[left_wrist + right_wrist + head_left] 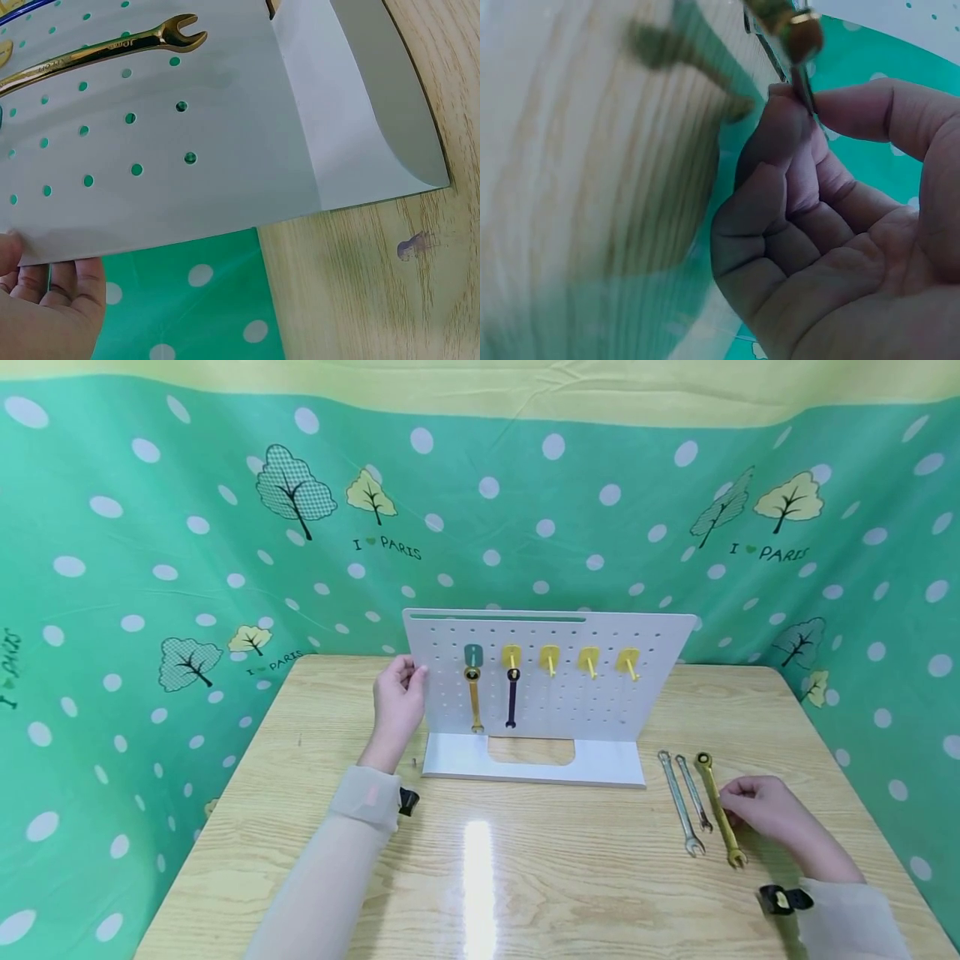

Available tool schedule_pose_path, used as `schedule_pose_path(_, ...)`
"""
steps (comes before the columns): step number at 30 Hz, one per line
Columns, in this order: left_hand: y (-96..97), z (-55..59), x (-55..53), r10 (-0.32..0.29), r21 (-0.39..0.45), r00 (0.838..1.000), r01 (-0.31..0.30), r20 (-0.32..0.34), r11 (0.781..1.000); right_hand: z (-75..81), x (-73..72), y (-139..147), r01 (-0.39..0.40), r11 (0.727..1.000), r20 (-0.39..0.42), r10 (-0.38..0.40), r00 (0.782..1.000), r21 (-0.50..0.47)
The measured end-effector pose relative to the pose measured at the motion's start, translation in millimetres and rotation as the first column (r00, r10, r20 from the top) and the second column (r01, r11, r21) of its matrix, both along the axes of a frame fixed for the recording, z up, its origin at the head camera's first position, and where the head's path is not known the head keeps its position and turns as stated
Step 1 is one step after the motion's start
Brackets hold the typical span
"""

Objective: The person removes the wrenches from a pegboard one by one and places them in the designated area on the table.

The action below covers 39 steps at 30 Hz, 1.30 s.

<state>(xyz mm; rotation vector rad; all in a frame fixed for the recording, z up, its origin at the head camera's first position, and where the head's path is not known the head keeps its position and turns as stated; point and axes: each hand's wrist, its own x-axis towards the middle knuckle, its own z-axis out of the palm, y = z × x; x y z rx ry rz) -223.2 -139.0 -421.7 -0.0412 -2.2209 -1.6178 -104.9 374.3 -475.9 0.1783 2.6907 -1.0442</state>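
Observation:
My left hand (400, 697) grips the left edge of a white pegboard stand (570, 710), thumb on the front face and fingers behind. On the board a gold wrench (475, 700) hangs from a teal hook (473, 654), and a dark wrench (512, 700) from the yellow hook beside it. At the right of the table, my right hand (768, 810) pinches another gold wrench (720, 810) by its shaft between thumb and fingertips. In the right wrist view the pinched wrench (804, 41) is partly cut off by the top edge.
A longer silver wrench (678, 802) and a shorter silver wrench (694, 795) lie between the stand and my right hand. Three more yellow hooks (588, 660) on the board carry nothing. A green dotted curtain (525, 552) hangs behind the wooden table (570, 868).

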Motion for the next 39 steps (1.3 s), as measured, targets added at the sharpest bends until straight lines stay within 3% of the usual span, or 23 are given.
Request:
schedule_pose_path(21, 0.1, 0.1, -1.5, 0.005, 0.006, 1.000, -0.005, -0.012, 1.000, 0.5, 3.8, -5.3, -0.073, 0.992, -0.041, 0.077, 0.996, 0.101)
schedule_pose_path(39, 0.1, -0.9, -1.4, 0.004, 0.012, 1.000, -0.004, 0.006, 1.000, -1.4, -1.1, -8.0, -0.015, 0.979, -0.038, 0.023, 0.999, 0.201)
